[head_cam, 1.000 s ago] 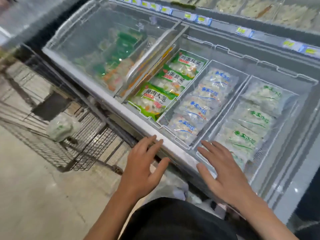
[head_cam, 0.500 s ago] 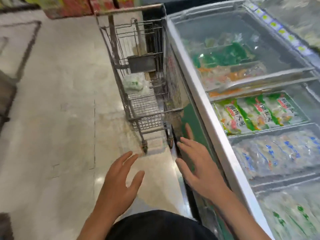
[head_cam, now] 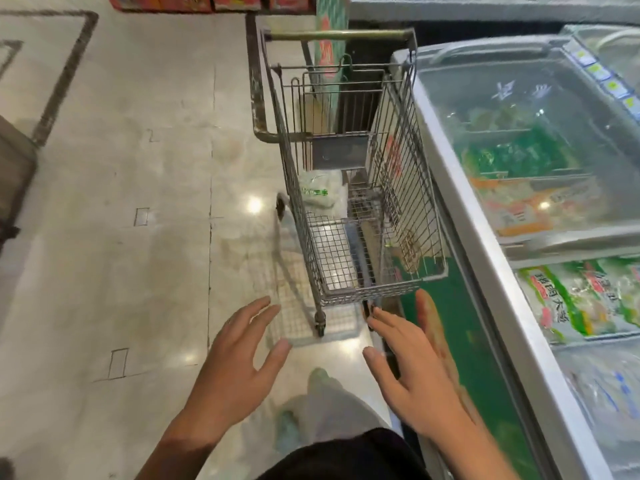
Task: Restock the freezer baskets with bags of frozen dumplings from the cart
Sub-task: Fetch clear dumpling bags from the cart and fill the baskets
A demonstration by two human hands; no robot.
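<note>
A wire shopping cart point(head_cam: 401, 216) stands on the floor against the chest freezer point(head_cam: 485, 244). One translucent bag of frozen dumplings point(head_cam: 320, 192) with green print lies at the cart's far end. Both hands hover in front of the cart's near end, empty. My left hand point(head_cam: 239, 365) has its fingers spread, just left of the cart's front wheel. My right hand point(head_cam: 415, 368) is open too, close to the freezer's green side. In the open freezer section, green-labelled dumpling bags point(head_cam: 585, 299) fill a basket, and blue-printed bags point(head_cam: 609, 393) lie nearer me.
A sliding glass lid point(head_cam: 519, 133) covers the freezer's far section, with green and orange packs beneath. Red boxes point(head_cam: 194, 1) line the far wall. A dark object point(head_cam: 14, 174) sits at the left edge. Polished tile floor point(head_cam: 121, 237) spreads left of the cart.
My view has swung from the open freezer baskets to the cart, and I have come closer to it. Both hands left the freezer rim and stay open and empty.
</note>
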